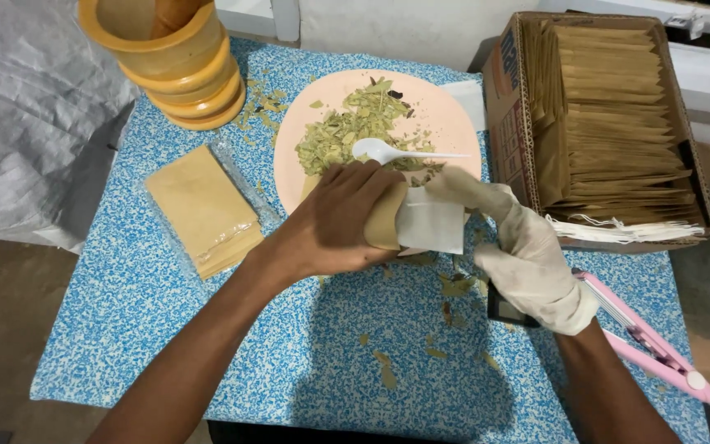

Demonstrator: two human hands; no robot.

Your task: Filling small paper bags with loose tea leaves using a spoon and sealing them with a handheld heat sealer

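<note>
Head view, looking down on the blue speckled table [166, 312]. Both hands meet at frame centre over a small brown paper pouch [384, 220] with a white sheet [431, 224] against it — the pouch sits just below the lower edge of the pink plate [454, 123].

Handling, my read: the pouch is thin paper, very light, limp, easy to crease or tear. Best taken by its side edges near the mouth, lightly.

Grip: my bare left hand [338, 222] is curled over the pouch, fingers closed on its left side. My gloved right hand [527, 263] pinches the white sheet's right edge with thumb and forefinger, the other fingers loosely bent.

Around them — dried green leaf pieces [347, 127] heaped on the plate, a white plastic spoon [384, 151] resting on the heap. Upper left, a stack of orange bowls [178, 70]. Left of centre, a clear-wrapped pack of brown pouches [203, 210]. Upper right, a cardboard box [507, 90] full of brown pouches. Lower right, a pink sealing tool [659, 345]. Leaf crumbs scattered on the cloth.
</note>
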